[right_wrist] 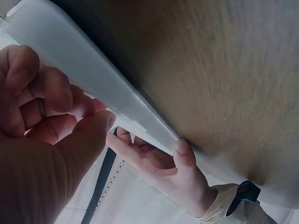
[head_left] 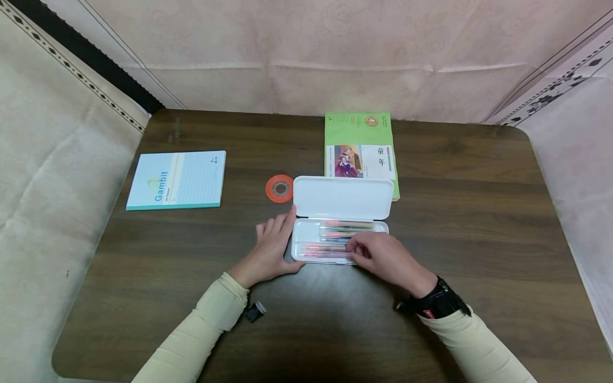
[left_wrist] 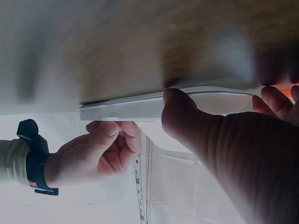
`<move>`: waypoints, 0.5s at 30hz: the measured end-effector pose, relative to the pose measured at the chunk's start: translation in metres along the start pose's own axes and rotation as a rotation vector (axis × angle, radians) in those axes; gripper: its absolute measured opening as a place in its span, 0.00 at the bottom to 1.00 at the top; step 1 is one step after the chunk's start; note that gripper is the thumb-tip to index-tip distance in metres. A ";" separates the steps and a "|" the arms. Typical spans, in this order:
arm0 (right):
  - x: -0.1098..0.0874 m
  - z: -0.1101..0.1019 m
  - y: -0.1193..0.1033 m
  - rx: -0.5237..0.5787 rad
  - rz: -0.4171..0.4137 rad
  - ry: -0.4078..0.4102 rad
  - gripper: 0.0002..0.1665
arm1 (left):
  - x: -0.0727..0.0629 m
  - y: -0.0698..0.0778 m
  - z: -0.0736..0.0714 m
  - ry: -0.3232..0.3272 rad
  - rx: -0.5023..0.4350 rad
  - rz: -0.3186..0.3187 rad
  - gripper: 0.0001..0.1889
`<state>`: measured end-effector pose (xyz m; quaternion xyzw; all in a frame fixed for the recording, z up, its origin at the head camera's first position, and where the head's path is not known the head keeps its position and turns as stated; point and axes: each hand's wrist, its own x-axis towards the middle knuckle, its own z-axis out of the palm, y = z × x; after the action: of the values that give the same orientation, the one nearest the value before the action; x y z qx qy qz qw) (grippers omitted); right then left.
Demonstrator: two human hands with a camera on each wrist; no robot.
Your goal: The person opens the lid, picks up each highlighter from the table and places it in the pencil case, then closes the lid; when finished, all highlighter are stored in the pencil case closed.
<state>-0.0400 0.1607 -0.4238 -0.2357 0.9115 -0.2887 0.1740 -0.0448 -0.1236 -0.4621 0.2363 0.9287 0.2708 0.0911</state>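
A white pencil case [head_left: 299, 236] lies on the table with its lid [head_left: 342, 198] raised toward the back. Inside are several slim pens [head_left: 346, 230] with pink, green and blue parts, lying lengthwise. My left hand [head_left: 274, 246] holds the case's left end, thumb at the front corner and index finger along the side toward the hinge. In the left wrist view the thumb [left_wrist: 180, 109] presses the front wall. My right hand [head_left: 383, 256] reaches over the front right of the case, thumb and index finger pinching the end of a pen [head_left: 325, 248]. The right wrist view hides most of that pen.
An orange roll of tape [head_left: 279, 189] lies just left of the lid. Behind the lid, partly covered by it, is a green book [head_left: 357, 130]. A light blue notebook [head_left: 177, 180] rests at the left of the brown wooden table [head_left: 479, 213]. Pale cloth hangs around the table.
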 end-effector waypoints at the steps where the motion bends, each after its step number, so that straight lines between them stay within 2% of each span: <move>1: 0.000 0.000 0.000 -0.001 -0.003 0.003 0.03 | 0.000 0.000 0.000 0.001 0.002 0.003 0.63; 7: -0.004 -0.014 0.002 0.058 -0.043 0.074 0.03 | 0.000 -0.001 0.000 0.009 0.015 0.020 0.64; 11: -0.006 -0.036 0.007 0.090 -0.059 0.185 0.04 | 0.000 0.000 -0.001 0.010 0.014 0.021 0.64; 15: -0.004 -0.057 0.019 0.096 -0.028 0.303 0.03 | -0.001 0.000 -0.001 0.006 0.006 0.018 0.64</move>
<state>-0.0687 0.2020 -0.3901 -0.1937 0.9091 -0.3666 0.0413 -0.0445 -0.1241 -0.4613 0.2439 0.9277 0.2696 0.0852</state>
